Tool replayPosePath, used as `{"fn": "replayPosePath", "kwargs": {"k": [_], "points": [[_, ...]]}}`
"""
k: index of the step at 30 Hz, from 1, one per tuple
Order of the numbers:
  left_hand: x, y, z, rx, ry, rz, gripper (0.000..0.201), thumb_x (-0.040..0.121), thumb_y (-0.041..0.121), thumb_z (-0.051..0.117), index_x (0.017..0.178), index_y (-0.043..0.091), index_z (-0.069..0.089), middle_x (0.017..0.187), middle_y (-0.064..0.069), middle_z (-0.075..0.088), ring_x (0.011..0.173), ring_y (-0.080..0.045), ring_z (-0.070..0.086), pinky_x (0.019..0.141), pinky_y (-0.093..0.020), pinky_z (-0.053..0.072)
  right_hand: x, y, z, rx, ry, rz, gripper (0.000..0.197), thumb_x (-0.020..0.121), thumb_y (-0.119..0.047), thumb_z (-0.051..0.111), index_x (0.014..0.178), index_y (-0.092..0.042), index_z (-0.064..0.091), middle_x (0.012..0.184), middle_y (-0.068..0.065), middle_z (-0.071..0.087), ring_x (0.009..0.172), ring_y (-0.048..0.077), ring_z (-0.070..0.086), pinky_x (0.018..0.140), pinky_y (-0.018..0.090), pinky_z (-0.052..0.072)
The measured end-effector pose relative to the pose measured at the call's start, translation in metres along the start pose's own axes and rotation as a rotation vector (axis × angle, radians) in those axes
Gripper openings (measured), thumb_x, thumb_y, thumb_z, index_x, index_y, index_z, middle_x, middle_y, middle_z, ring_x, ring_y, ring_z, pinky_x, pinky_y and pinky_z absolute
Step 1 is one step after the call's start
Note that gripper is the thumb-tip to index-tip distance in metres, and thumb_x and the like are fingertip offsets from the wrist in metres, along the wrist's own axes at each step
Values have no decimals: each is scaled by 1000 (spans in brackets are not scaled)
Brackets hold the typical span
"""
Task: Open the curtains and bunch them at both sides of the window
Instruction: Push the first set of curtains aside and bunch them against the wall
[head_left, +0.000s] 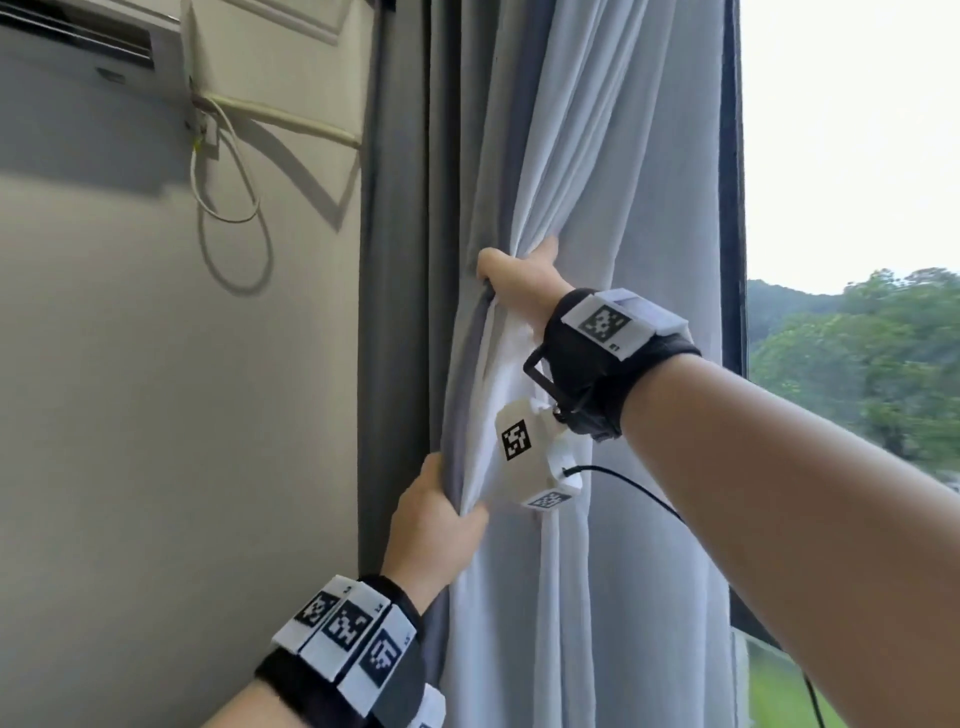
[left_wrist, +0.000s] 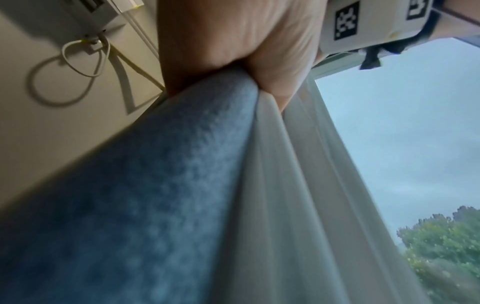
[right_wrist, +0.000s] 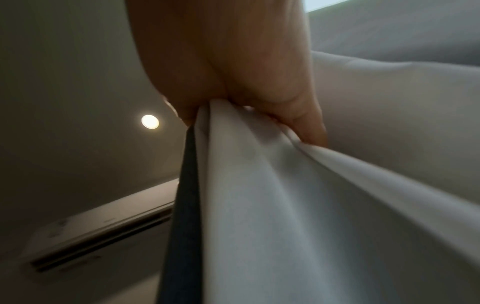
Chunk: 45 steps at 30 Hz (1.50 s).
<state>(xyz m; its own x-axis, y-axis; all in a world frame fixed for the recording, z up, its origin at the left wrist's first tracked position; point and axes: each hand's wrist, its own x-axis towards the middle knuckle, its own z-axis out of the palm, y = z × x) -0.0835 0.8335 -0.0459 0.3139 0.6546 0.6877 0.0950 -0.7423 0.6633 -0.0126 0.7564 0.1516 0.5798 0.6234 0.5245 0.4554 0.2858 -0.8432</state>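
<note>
White sheer curtain (head_left: 613, 208) and grey blackout curtain (head_left: 400, 260) hang gathered at the window's left edge in the head view, glass (head_left: 852, 156) bared; the opposite side is unseen. Left wrist view: left hand (left_wrist: 233, 41) clenches both fabrics. Right wrist view: right hand (right_wrist: 233, 61) pinches sheer folds higher. Bunching here looks nearly finished.

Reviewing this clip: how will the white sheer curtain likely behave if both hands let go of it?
Likely floppy: the white sheer curtain creases into soft folds where the right hand and left hand grip it. Probably light, since window light shows through it. Released, the bunch would probably loosen and spread again, as nothing visible ties it to the grey heavy curtain.
</note>
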Motion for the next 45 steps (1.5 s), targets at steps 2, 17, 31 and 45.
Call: {"fn": "replayPosePath", "kwargs": {"k": [2,17,31,45], "points": [[11,-14,0,37,-14,41,29,78,16,65,104,17,53,75,10,58,63,-4,56,46,-4,39,6,13,-9,-117,143,28,98,77,-35,56,150,-17,-7,146,12,30,131,33,36,113,45,29],[73,-56,30,-27,-144,66,12,83,21,59,91,30,58,76,5,65,66,-13,63,52,-22,47,71,50,-57,-544,470,180,147,47,-76,71,140,-34,-33,154,21,-28,145,40,-19,113,63,-1],[170,-141,34,6,-103,-36,17,79,23,68,92,29,58,71,11,63,64,-6,58,48,-18,37,182,98,17,-205,372,-7,144,51,-66,76,143,-31,-30,157,18,7,146,31,11,116,49,12],[214,-228,3,57,32,-141,15,77,24,70,75,27,56,56,0,58,53,-19,55,46,-26,34,236,122,135,-149,75,-29,122,62,-44,65,147,-23,-19,158,8,13,141,34,22,110,55,30]]}}
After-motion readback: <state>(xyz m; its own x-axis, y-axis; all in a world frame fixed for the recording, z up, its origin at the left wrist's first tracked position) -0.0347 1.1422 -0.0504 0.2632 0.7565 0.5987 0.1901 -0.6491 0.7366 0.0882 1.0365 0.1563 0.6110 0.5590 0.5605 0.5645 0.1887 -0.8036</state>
